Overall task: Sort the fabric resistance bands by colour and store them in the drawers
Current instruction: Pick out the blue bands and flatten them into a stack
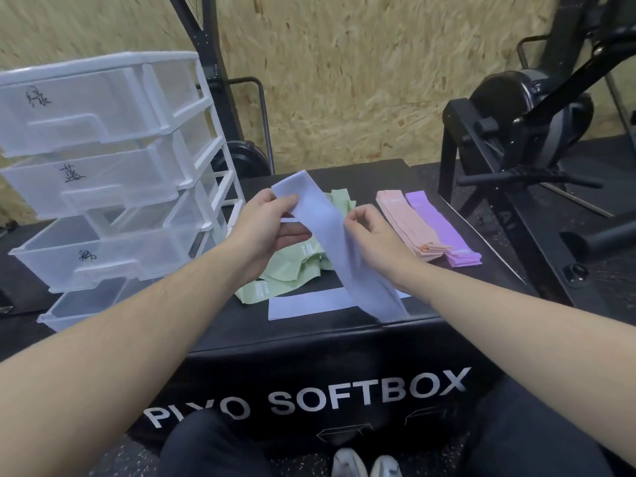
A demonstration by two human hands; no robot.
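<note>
I see woven cloth in the pale blue band [330, 235] between my fingers [287, 201]: matt, soft, no sheen. The green bands [292, 273], the pink stack [406, 225] and the purple stack [437, 228] look like the same matt fabric, each with a small sewn label. The drawers [96, 180] are translucent plastic, smooth and slightly glossy, in a white plastic frame with black marker writing on the fronts. The bench [241, 325] has a black, faintly shiny vinyl-like skin with white print. The wall [344, 63] is rough chipboard. The floor [602, 270] looks like speckled rubber, and the exercise machine [523, 108] is black painted metal.
</note>
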